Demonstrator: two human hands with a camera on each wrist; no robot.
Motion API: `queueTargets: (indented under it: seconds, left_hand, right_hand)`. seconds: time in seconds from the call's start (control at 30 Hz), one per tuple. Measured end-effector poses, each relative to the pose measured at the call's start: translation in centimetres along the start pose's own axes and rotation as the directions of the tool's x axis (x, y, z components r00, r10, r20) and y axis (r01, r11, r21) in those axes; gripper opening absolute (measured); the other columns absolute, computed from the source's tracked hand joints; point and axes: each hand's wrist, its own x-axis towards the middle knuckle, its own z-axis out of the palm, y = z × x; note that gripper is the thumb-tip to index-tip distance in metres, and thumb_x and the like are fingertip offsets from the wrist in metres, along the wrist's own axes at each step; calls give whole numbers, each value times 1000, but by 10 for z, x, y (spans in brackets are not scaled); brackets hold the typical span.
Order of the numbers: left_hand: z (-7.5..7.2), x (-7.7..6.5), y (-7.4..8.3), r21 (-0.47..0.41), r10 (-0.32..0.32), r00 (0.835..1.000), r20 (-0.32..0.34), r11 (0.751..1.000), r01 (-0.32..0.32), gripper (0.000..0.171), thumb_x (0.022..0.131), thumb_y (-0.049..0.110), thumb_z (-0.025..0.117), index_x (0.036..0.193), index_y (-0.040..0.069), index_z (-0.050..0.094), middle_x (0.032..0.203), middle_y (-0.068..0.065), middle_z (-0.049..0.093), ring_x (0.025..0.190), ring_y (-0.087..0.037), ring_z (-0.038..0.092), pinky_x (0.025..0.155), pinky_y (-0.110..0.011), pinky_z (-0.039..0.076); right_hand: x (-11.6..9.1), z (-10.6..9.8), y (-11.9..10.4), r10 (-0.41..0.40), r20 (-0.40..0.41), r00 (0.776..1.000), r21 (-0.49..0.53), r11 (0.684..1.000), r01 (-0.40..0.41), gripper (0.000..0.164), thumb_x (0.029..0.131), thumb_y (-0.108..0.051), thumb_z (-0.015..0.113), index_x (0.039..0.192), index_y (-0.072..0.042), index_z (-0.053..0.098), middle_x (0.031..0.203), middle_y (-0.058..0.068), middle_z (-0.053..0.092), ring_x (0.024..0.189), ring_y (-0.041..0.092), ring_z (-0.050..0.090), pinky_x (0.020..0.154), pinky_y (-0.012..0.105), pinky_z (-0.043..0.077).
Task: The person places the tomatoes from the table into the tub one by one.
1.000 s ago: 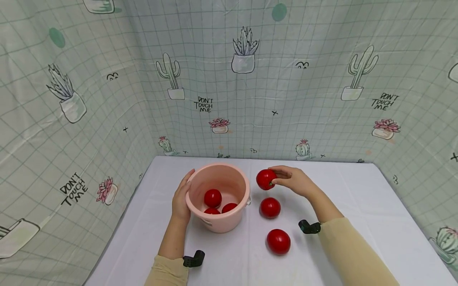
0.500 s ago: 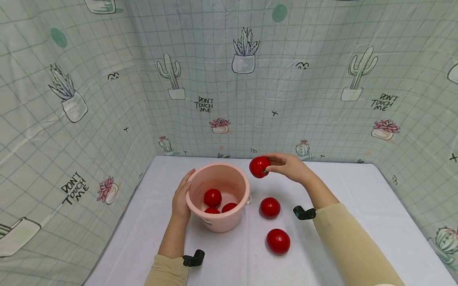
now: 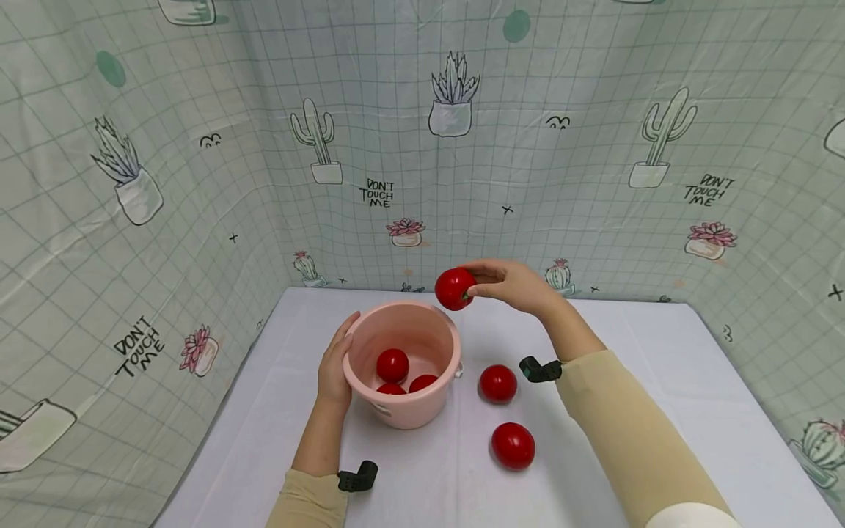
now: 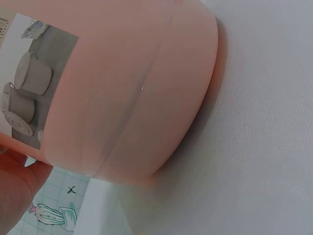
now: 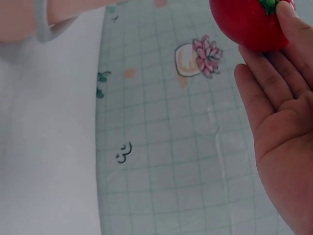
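A pink bucket (image 3: 416, 412) stands upright on the white table, with several-toned packaging print on its wall in the left wrist view. My left hand (image 3: 334, 370) rests against its left outer wall, fingers extended along it near the rim. Three red tomatoes lie inside; the upper tomato (image 3: 392, 365) shows most fully. My right hand (image 3: 515, 284) holds another tomato (image 3: 455, 289) between thumb and fingers, in the air by the bucket's far right rim. Its green stem (image 5: 268, 5) shows beside the thumb in the right wrist view.
Two more tomatoes lie on the table right of the bucket: a farther tomato (image 3: 498, 383) and a nearer tomato (image 3: 513, 446). A white handle fitting (image 3: 459, 370) juts from the bucket's right side. A patterned curtain (image 3: 502, 161) encloses the table's back and sides.
My right hand has raised its tomato and carried it leftward, from above the loose tomatoes to the bucket's far right rim. The left hand and bucket have stayed in place.
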Motion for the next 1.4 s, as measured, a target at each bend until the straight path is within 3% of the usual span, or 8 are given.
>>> queueTargets:
  seconds: [0.17,0.43,0.6,0.9,1.17,1.3,1.4]
  left_hand:
    - [-1,0,-1,5,-5,1000,-5,1000,5,46,104,31,31,146,30,47,154,7,44,146,-13,32,122,-44,27]
    - [-1,0,0,-6,-23,1000,-11,1000,23,44,104,32,32,145,34,48,152,10,45,145,-12,33,121,-44,29]
    - [-2,0,0,-15,-33,999,-16,999,33,43,104,32,32,143,35,49,150,14,47,142,-9,35,121,-42,30]
    - [-3,1,1,-25,-38,999,-14,999,37,44,104,32,30,144,33,48,151,12,46,143,-9,35,121,-42,29]
    - [-1,0,2,-16,-58,998,0,998,58,43,104,34,31,144,36,47,151,14,45,142,-11,35,119,-43,33]
    - [-2,1,2,-18,-51,999,11,999,51,44,104,33,31,144,36,47,153,11,43,143,-12,35,120,-44,31]
    - [-2,2,1,-21,-35,999,14,999,35,44,103,33,31,144,34,47,154,10,43,143,-12,35,120,-44,30]
  right_hand:
    - [11,5,-13,-9,39,999,-19,1000,9,58,79,-55,75,132,-37,60,127,-7,68,121,15,62,101,47,52]
    - [27,17,-32,-55,180,982,-42,997,63,47,83,-47,75,128,-37,64,124,-9,68,118,14,62,100,45,52]
    - [37,28,-44,-100,310,945,-2,994,106,46,85,-40,76,129,-33,64,123,-9,69,118,12,63,104,43,50]
    - [54,50,-65,-120,448,886,-94,979,180,41,86,-33,75,126,-32,66,125,-12,68,120,8,62,105,36,49]
    - [67,74,-77,-72,577,814,-182,960,213,36,87,-31,74,122,-34,67,120,-15,68,116,4,61,101,29,51]
    - [73,84,-81,-63,616,785,-238,936,261,36,88,-30,74,124,-30,68,121,-14,68,117,5,61,102,28,50]
    - [76,91,-83,-33,628,777,-290,917,273,37,87,-30,74,123,-29,68,121,-13,68,117,7,61,100,29,51]
